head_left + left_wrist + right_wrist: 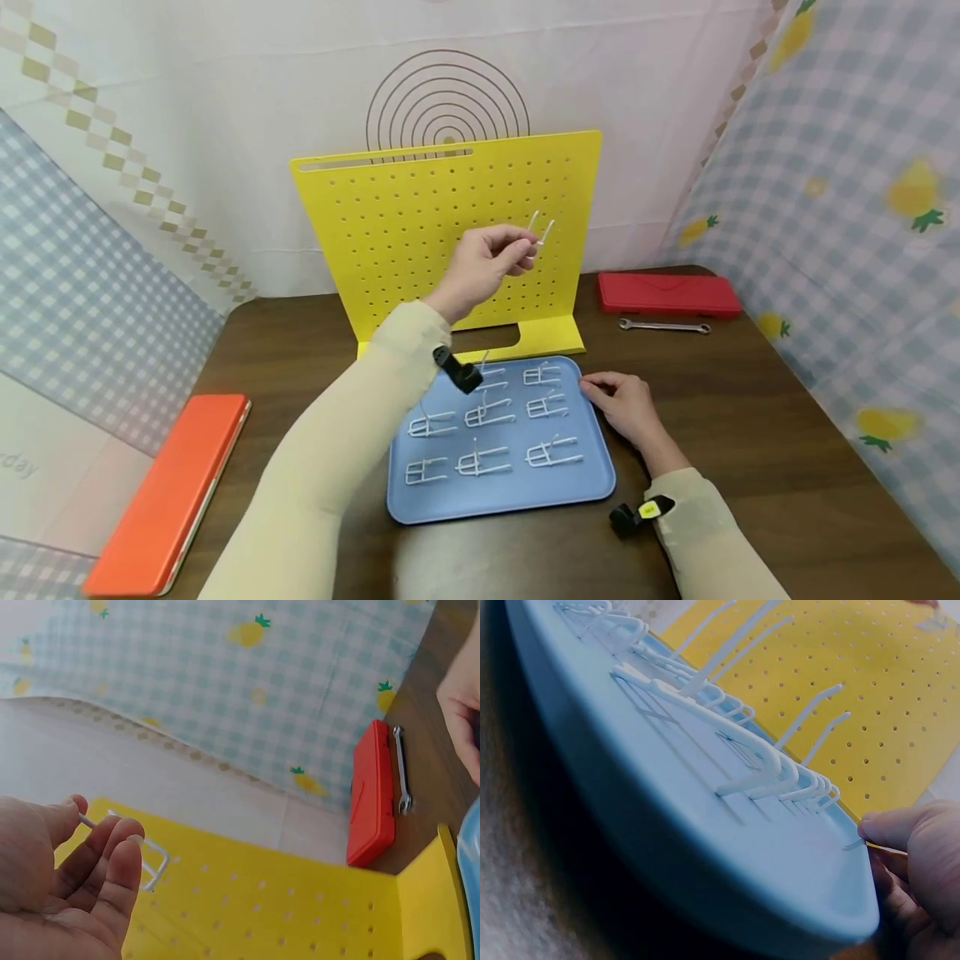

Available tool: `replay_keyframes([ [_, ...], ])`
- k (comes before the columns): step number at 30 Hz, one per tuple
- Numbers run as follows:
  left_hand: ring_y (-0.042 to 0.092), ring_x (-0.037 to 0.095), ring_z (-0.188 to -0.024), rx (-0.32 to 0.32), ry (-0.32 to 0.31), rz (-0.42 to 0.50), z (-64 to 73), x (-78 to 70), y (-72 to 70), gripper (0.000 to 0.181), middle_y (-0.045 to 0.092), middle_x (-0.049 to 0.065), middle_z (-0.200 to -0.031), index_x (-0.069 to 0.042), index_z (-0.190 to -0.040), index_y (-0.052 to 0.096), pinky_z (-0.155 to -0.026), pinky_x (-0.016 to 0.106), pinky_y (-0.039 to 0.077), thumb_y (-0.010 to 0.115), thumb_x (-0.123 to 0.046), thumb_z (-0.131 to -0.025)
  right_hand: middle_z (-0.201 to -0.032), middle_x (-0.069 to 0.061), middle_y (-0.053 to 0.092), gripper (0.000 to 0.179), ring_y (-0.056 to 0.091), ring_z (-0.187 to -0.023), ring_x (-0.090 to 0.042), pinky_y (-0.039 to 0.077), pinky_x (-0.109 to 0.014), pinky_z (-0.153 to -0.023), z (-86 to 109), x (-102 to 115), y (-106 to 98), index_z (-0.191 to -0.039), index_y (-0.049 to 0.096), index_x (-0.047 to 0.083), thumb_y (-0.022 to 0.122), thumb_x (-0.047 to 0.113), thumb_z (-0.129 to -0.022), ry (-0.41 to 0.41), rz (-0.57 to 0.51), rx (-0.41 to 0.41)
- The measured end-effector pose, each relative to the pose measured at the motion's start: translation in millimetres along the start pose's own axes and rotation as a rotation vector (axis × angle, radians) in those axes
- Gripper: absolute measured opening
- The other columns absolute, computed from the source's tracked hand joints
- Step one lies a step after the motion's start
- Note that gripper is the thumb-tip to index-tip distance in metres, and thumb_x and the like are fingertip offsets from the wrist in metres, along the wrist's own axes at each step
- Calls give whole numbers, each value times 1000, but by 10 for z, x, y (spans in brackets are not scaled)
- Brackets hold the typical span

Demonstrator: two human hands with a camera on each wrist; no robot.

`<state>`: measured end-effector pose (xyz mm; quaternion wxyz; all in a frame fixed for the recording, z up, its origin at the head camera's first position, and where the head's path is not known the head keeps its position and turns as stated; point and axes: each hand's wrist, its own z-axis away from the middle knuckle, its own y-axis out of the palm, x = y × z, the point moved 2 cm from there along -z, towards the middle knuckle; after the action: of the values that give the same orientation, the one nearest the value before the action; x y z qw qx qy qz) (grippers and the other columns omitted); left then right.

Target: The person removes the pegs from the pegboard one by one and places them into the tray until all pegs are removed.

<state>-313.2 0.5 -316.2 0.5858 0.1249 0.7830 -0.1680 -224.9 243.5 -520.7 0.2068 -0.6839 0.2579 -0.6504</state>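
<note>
In front of the upper right part of a yellow pegboard (420, 217), my left hand (491, 262) pinches a white wire hook (547, 232) between thumb and fingers. Its two prongs point upward in the head view; the left wrist view shows a looped end of the hook (157, 864) beyond the fingers. A blue tray (495, 502) lies before the board, and several white double-prong pegboard hooks (483, 460) are spread on it. At the tray's right edge, my right hand (626, 408) pinches the rim, thumb on top and fingers outside. My left forearm covers the tray's upper left corner.
Right of the pegboard, a red case (667, 295) lies at the back of the table, with a combination wrench (664, 327) in front of it. An orange case (168, 496) lies along the left edge. Patterned cloth hangs behind and on both sides.
</note>
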Motion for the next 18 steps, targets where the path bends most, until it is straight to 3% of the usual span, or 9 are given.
replay_keyframes([
  [9,62,36,-93,-41,-2,-150,452,11,-568,24,66,18,-102,-1,-111,68,-84,46,52,57,-18,-97,-103,-5,72,29,64,-99,-23,53,-43,-83,-7,-8,-11,-108,74,14,67,36,-91,7,1,12],
  [18,62,29,-84,-110,-63,-339,913,296,-1029,25,65,18,-97,-2,-111,68,-75,32,55,58,-20,-97,-105,-7,71,30,64,-100,-24,52,-43,-84,8,27,-7,-109,74,13,67,36,-91,16,-5,15],
])
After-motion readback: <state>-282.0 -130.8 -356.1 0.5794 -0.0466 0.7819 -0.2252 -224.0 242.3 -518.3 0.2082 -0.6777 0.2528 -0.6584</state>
